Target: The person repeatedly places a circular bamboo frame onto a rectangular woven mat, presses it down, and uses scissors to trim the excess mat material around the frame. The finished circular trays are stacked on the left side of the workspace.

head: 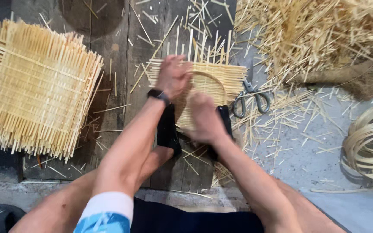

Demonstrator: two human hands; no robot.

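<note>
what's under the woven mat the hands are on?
The woven mat lies on dark wooden boards, its near edge pinned by two feet in black sandals. Both hands, left hand and right hand, cover its middle; anything beneath is hidden.

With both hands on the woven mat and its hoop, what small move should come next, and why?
Probably press the hoop down and bend the loose strip ends around it. Both the left hand and right hand already press the woven mat, whose strip ends jut out past the hoop.
</note>
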